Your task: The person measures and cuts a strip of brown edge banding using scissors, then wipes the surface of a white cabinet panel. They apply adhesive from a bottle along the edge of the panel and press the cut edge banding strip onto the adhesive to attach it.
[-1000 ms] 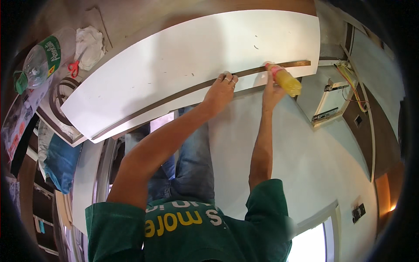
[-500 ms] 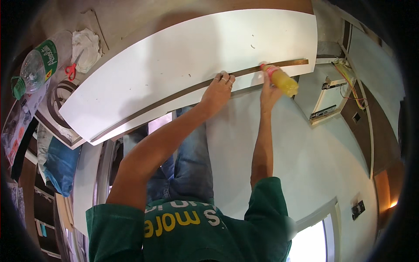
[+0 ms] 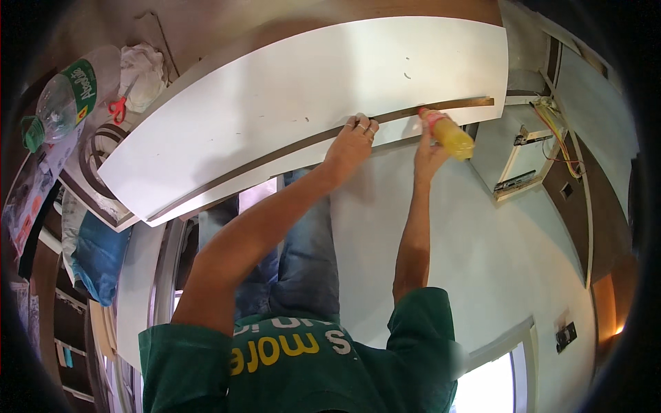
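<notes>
A long white panel (image 3: 296, 82) lies across in front of me, and a thin brown edging strip (image 3: 275, 149) rests along it near its closer edge. My left hand (image 3: 351, 146) is closed on the strip around its middle, fingertips at its far side and a ring on a finger. To the right, my right hand (image 3: 429, 157) grips a soft plastic bottle (image 3: 451, 136) of yellow liquid. The bottle is tilted, its red cap end at the strip and its base pointing right and toward me. Whether anything comes out of it cannot be seen.
At the far left lie a large clear bottle (image 3: 58, 110) with a green cap, red-handled scissors (image 3: 118, 109), a white crumpled cloth (image 3: 144, 79) and a coil of brown strip (image 3: 89, 162). A white drawer box (image 3: 506, 151) with metal runners and loose wires (image 3: 554, 131) stand at right.
The whole view has shifted slightly. Both hands keep nearly the same places on the strip and the bottle, and the bottle's cap end stays at the strip.
</notes>
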A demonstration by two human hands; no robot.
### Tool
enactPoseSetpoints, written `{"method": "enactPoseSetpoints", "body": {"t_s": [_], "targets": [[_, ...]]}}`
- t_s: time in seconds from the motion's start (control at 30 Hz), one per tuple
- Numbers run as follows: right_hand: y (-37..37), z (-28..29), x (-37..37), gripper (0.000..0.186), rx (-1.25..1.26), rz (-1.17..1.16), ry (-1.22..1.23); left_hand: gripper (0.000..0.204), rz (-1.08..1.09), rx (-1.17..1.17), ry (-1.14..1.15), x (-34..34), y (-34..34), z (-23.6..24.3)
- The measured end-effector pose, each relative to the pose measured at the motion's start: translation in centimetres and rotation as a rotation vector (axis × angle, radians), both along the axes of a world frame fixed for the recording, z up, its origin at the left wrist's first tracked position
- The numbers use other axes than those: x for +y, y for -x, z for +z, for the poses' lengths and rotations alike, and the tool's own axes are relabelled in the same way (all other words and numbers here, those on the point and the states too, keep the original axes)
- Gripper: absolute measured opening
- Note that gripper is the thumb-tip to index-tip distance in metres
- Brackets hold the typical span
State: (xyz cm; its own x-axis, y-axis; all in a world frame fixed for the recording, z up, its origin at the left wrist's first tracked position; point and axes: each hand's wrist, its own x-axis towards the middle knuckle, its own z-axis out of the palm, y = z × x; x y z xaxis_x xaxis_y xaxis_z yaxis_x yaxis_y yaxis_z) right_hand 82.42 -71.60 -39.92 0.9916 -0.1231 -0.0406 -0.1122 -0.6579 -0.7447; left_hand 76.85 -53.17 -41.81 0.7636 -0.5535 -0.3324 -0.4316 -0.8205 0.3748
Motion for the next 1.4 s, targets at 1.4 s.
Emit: {"method": "enactPoseSetpoints", "body": {"t_s": [1.4], "targets": [[-3.2,-0.8,-0.6,0.036,0.003,-0.033,-0.078,0.045,-0.040,0.083,0.003,0.2,-0.2,0.1]]}}
